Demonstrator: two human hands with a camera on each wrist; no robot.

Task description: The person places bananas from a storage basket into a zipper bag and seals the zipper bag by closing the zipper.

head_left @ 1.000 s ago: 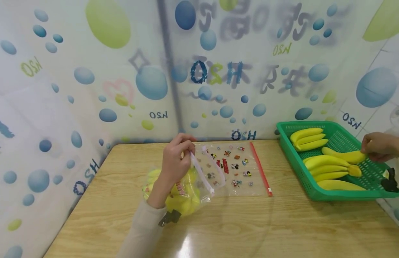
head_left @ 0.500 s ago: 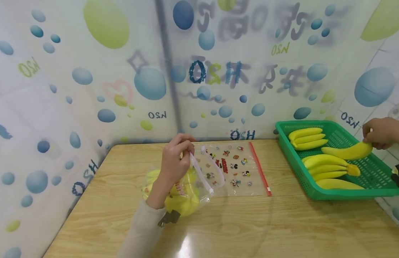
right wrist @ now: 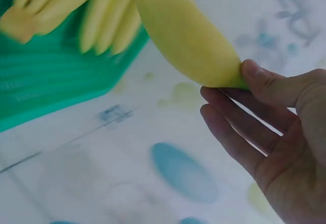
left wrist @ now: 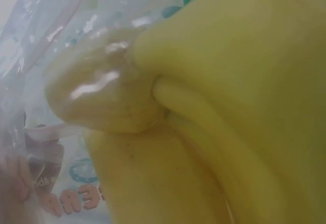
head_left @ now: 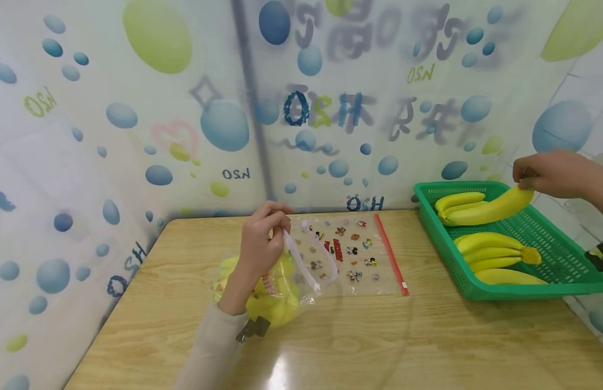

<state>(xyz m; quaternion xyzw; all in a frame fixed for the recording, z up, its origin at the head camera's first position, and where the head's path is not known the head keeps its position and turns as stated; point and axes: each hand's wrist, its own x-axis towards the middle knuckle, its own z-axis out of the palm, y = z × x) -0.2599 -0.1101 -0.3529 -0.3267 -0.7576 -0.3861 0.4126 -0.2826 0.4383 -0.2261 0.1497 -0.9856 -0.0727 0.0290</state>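
Note:
My right hand (head_left: 557,172) pinches one end of a single banana (head_left: 496,208) above the green basket (head_left: 482,291). The right wrist view shows thumb and fingertips on the tip of that banana (right wrist: 188,35). At the middle of the table my left hand (head_left: 262,241) pinches the white zip edge of a clear zip bag (head_left: 308,265). Yellow bananas (head_left: 274,303) fill this bag and, close up, the bananas (left wrist: 244,56) press against its film. Left fingers are mostly out of the left wrist view.
In the basket lie a banana bunch (head_left: 496,249), another bunch (head_left: 459,200) partly behind the held banana, and a single banana (head_left: 508,277). A flat clear bag with a red zip (head_left: 391,254) lies on the wooden table (head_left: 379,346). A patterned sheet (head_left: 331,151) hangs behind.
My right hand has lifted the banana up from the basket and moved it left, over the rear bunch. My left hand still holds the bag's edge in about the same place.

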